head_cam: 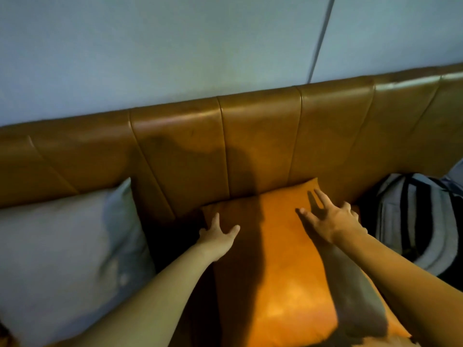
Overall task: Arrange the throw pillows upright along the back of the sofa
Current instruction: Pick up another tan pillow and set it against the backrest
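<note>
An orange throw pillow (pixel 278 259) leans against the brown leather sofa back (pixel 260 136), its top edge touching the back. My left hand (pixel 218 234) rests on the pillow's upper left corner with fingers spread. My right hand (pixel 330 216) hovers over the pillow's upper right part, fingers apart, casting a shadow on it. A light grey pillow (pixel 65 259) stands upright against the sofa back at the left, a dark gap between it and the orange one.
A grey and black striped backpack (pixel 416 219) sits on the sofa at the right, close to the orange pillow. A pale blue wall (pixel 175 46) rises behind the sofa, with a thin vertical line running down it.
</note>
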